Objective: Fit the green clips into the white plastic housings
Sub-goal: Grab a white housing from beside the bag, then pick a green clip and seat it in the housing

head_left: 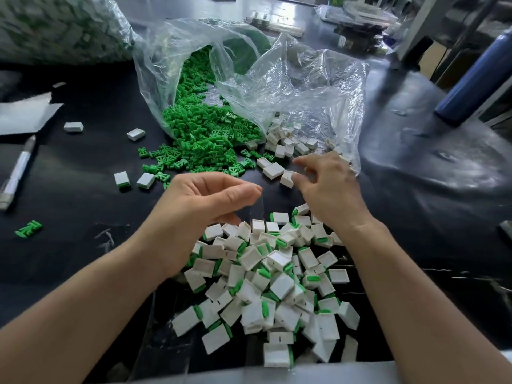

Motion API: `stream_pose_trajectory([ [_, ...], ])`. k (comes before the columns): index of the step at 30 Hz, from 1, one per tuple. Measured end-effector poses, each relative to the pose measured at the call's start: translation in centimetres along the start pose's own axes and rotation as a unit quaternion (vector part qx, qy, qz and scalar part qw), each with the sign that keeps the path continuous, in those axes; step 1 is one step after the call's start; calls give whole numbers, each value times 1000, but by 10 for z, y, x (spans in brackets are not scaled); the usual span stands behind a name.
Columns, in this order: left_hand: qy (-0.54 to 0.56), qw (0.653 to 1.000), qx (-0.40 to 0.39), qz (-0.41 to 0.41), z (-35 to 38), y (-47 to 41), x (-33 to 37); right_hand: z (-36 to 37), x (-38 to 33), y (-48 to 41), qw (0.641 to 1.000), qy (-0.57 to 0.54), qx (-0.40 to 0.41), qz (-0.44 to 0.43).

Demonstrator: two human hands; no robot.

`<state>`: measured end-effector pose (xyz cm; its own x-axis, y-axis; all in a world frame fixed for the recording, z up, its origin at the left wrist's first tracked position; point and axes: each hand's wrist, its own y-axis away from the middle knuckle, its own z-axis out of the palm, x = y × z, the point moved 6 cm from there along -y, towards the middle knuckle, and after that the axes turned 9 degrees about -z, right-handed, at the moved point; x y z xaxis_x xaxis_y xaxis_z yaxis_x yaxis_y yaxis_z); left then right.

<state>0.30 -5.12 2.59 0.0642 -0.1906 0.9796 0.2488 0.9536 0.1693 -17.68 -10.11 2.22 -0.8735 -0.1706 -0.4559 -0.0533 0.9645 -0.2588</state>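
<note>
Feedstock far, finished pile near, one pick under way
One clear bag [304, 79] lies on its side, mouth toward the person, so green clips [205, 126] and white housings [288, 145] spill within reach, uncountable; finished pile [277, 278] sits nearest the body, dozens. Two hands: right hand [332, 189] fingers spread, tips touching one housing [285, 180], likely the next pick; left hand [199, 200] loosely curled, nothing visible in it. One stray clip [28, 228] far left

Matt green plastic clips [205, 134] spill from a glossy, crinkled clear plastic bag [291, 79] onto the smooth, shiny black worktop [83, 173] beside matt white plastic housings [277, 273].
</note>
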Motion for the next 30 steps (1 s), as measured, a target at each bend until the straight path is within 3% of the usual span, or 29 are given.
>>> stream_pose_trajectory([
  [5, 3, 999, 37, -24, -7, -6, -5, 16, -3, -2, 999, 32, -40, -17],
  [10, -26, 997, 68, -36, -10, -9, -12, 14, -4, -3, 998, 32, -26, -39],
  [14, -67, 991, 110, -20, -15, -10, -13, 9, -16, 1, 992, -116, -3, -46],
  [17, -94, 988, 125, 2, -15, -8, -11, 14, -35, 8, 964, -252, -52, -63],
  [19, -100, 988, 118, 10, -15, -7, -11, 19, -48, 14, 952, -280, -82, -94],
  [25, -129, 985, 104, 36, -11, -10, -8, 22, -55, 22, 953, -266, -92, -112],
  [30, -165, 962, 210, 63, -39, -20, -4, 14, -41, 16, 971, -225, -43, -68],
])
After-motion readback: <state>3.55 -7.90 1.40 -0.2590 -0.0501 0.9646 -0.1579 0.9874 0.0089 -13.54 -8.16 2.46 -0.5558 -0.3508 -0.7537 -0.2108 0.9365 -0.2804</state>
